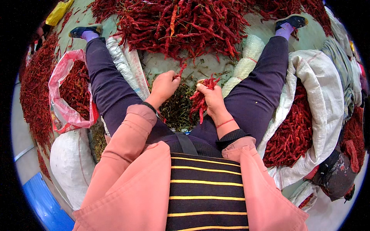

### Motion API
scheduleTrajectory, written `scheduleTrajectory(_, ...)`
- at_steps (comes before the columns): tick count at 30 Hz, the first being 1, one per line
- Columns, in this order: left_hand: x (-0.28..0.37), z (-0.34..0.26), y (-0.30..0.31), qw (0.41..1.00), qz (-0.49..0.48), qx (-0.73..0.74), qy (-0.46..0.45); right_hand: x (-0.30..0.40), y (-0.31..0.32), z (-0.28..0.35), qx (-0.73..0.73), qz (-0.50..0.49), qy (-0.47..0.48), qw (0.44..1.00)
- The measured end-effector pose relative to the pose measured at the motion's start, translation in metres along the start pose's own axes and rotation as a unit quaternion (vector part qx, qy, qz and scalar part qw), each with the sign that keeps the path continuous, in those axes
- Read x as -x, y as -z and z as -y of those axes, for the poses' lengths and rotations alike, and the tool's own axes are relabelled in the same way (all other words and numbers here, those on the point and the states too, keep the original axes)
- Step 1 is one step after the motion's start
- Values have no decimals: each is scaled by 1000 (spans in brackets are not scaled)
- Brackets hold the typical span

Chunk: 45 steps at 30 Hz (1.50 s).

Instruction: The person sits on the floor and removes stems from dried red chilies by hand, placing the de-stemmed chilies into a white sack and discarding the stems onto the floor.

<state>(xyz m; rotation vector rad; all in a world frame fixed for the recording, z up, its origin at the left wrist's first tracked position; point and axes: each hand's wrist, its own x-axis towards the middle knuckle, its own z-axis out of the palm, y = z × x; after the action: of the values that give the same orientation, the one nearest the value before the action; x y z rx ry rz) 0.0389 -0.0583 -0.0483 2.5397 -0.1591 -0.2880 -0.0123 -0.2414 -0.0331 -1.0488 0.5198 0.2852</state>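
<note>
Between my spread legs, my left hand (165, 86) pinches one dried red chili pepper (181, 70) by its end, with the pepper pointing away from me. My right hand (212, 96) is closed around a bunch of dried red chilies (199, 101) whose ends stick out above and below the fist. Under and between the hands lies a heap of greenish-brown stems (177, 108). Just beyond them rises a large pile of dried red chilies (185, 29), some with stems still attached.
To the left stand a pink-rimmed bag (53, 86) of chilies and a full white woven sack (72, 164). An open white sack (326, 80) of chilies is at my right. Rolled white sacking (244, 62) lies inside my right leg. More chilies (37, 95) cover the far left floor.
</note>
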Motion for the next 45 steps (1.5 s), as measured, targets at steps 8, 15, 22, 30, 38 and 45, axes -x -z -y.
scheduleTrajectory(8,56,-38,20,956,164,244,13,7,-8,8,-8,18,-2,1000)
scheduleTrajectory(15,33,-49,18,973,-10,231,-25,0,0,-3,157,53,75,983)
scheduleTrajectory(22,3,-30,-10,908,36,371,191,12,-4,10,166,196,112,960)
scheduleTrajectory(30,-48,-31,-9,986,-54,-126,93,5,-6,0,79,150,71,983)
scheduleTrajectory(38,-46,8,-19,997,-10,-48,60,-6,3,-10,103,59,39,992)
scheduleTrajectory(45,15,-9,6,927,126,345,82,-7,-1,-12,94,50,36,994)
